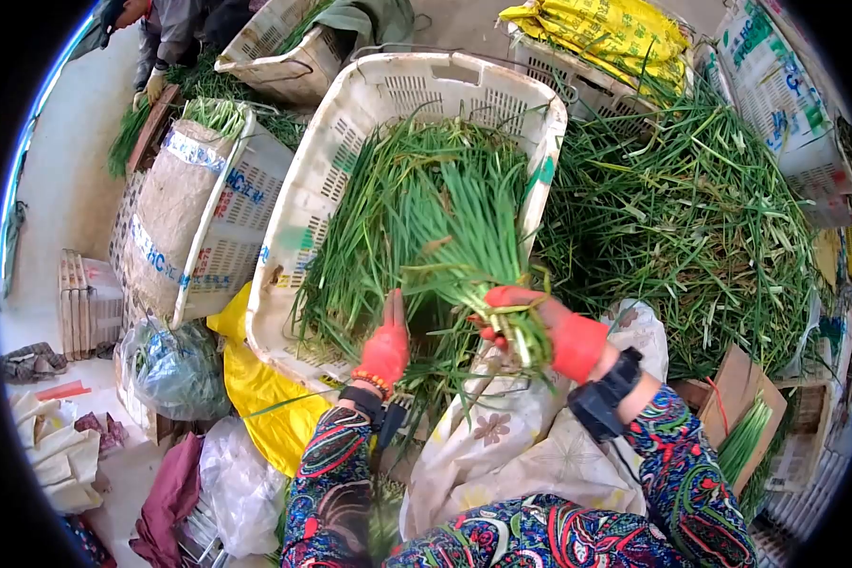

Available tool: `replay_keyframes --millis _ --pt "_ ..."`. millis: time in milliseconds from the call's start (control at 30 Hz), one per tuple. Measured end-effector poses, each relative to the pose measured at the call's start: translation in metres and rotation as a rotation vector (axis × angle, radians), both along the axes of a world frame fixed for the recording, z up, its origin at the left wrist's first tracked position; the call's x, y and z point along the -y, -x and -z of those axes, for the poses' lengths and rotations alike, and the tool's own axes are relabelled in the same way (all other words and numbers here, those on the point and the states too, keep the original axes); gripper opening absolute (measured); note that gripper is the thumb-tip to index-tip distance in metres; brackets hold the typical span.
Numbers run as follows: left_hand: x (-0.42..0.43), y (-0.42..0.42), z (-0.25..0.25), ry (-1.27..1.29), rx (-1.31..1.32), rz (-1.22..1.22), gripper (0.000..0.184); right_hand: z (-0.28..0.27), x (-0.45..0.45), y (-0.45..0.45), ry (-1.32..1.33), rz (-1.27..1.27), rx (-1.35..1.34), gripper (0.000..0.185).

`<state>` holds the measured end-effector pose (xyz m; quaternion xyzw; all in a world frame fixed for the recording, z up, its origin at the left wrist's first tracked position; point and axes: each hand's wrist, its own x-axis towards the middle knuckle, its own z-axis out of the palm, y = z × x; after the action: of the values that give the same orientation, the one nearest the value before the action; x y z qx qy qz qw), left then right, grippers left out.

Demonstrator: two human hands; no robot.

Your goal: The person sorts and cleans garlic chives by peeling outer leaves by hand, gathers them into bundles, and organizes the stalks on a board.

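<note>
My right hand (pixel 559 331), in a red glove, is closed round the pale lower ends of a bunch of green stalks (pixel 473 246), whose leaves point up and left over the white crate (pixel 303 170). My left hand (pixel 385 350), also red-gloved, is at the crate's near edge, its fingers straight and pointing at the leaves. Nothing shows in its grasp. More loose green stalks (pixel 360 208) fill the crate beneath the bunch.
A large heap of stalks (pixel 682 227) lies at right. Yellow sacks (pixel 606 38) top a crate behind. At left stand a roll-like bundle (pixel 175 199) and a plastic bag (pixel 175 369). Another person (pixel 170 38) with gloved hands works at the upper left.
</note>
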<state>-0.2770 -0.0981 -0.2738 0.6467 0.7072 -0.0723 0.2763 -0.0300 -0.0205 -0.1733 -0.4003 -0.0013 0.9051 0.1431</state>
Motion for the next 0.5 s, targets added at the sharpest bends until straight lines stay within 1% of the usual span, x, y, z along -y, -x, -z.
replay_keyframes --millis 33,100,133,167,200,233,300,333,400,433,467,500 --pt "0.005 0.005 0.000 -0.093 0.039 0.070 0.084 -0.007 0.001 -0.006 -0.023 -0.004 0.008 0.026" --pt "0.008 0.003 -0.006 -0.020 0.032 0.078 0.084 -0.009 0.003 -0.013 -0.025 0.008 0.000 0.028" --pt "0.011 0.002 -0.002 0.011 0.281 0.006 0.084 -0.008 0.004 -0.015 -0.073 0.035 -0.007 0.028" --pt "0.012 0.000 0.005 0.040 0.531 -0.063 0.085 0.000 0.005 -0.016 -0.042 0.048 -0.014 0.029" --pt "0.007 -0.013 -0.010 0.167 0.557 -0.194 0.087 0.013 0.005 -0.017 -0.014 0.064 -0.023 0.029" --pt "0.003 -0.026 -0.024 0.285 0.570 -0.331 0.090 0.020 0.005 -0.015 0.015 0.080 -0.035 0.029" --pt "0.008 -0.062 -0.040 0.256 0.349 -0.269 0.094 0.014 0.007 -0.008 -0.021 0.074 -0.031 0.030" --pt "0.012 -0.061 -0.033 0.189 0.328 -0.228 0.094 0.006 0.008 -0.005 -0.058 0.081 -0.007 0.030" --pt "0.026 -0.060 0.005 0.062 0.291 -0.154 0.093 -0.016 0.007 -0.008 -0.141 0.060 0.039 0.028" --pt "0.033 -0.054 0.016 -0.123 0.294 -0.061 0.092 -0.027 0.002 -0.011 -0.096 0.011 -0.005 0.028" --pt "0.042 -0.048 0.024 -0.069 0.276 -0.068 0.090 -0.031 0.001 -0.015 -0.142 0.026 0.011 0.028" --pt "0.042 -0.048 0.014 -0.018 0.261 -0.069 0.088 -0.034 -0.001 -0.019 -0.191 0.047 0.027 0.028"
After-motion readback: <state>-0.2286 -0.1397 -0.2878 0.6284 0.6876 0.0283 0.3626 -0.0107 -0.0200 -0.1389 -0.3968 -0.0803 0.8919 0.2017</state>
